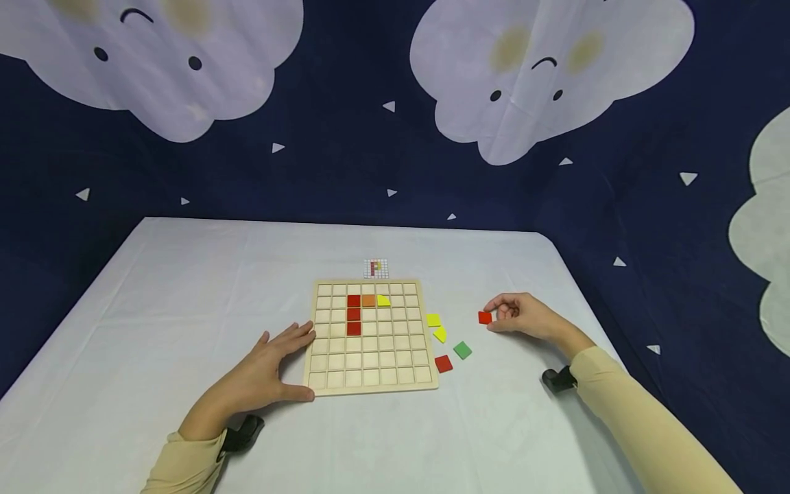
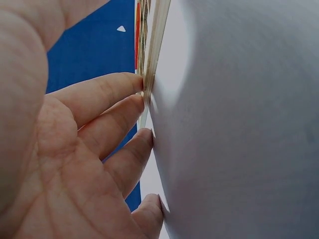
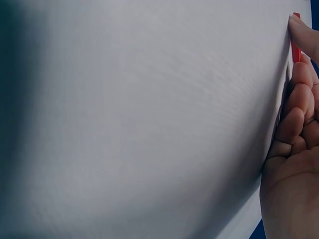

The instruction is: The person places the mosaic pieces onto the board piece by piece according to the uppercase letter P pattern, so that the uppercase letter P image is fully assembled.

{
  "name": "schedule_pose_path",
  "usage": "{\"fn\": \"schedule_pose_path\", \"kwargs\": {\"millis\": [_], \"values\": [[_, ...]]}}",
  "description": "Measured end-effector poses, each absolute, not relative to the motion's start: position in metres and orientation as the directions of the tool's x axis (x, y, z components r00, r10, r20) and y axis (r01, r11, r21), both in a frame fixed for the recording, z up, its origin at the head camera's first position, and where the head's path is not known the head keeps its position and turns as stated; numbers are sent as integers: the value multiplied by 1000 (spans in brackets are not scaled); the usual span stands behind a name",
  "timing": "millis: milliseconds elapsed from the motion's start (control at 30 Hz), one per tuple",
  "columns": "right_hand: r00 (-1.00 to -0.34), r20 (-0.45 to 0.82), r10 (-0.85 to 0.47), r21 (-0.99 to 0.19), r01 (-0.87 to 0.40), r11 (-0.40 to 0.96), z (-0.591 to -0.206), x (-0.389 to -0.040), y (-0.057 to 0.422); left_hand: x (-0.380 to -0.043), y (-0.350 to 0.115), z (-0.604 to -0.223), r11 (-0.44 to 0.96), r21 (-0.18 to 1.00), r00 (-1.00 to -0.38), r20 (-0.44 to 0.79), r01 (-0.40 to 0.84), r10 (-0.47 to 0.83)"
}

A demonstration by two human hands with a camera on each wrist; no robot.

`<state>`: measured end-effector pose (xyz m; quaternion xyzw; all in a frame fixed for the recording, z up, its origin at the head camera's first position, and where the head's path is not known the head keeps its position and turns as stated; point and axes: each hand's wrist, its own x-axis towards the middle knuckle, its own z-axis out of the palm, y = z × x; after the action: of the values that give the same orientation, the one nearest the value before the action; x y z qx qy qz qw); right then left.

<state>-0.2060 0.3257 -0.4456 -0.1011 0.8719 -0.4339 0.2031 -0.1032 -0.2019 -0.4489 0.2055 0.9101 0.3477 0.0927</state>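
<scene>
Left hand (image 1: pixel 265 374) lies loose, fingers extended against left edge of wooden grid board (image 1: pixel 370 360); right hand (image 1: pixel 523 317) pinches bright red square tile (image 1: pixel 485 318) right of board, beyond loose yellow square tile (image 1: pixel 434 320) and green square tile (image 1: pixel 463 350).

Head view: bright, even, soft light, mostly sharp; faint shadow near beige fabric right sleeve (image 1: pixel 642 418), lower right, on white cloth-covered worktop (image 1: pixel 216 274). Left wrist: glare patch upper centre, right side dim. Right wrist: greyish, blurry dark left edge, shadow beside right hand's fingers (image 3: pixel 301 97).
</scene>
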Motion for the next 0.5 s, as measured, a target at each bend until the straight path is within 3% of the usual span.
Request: {"fn": "schedule_pose_path", "kwargs": {"millis": [500], "values": [[-900,-271,-341,-786,3,618,-443,-205,326,-104,-201,-449,678,671,-900,-34,302,434]]}}
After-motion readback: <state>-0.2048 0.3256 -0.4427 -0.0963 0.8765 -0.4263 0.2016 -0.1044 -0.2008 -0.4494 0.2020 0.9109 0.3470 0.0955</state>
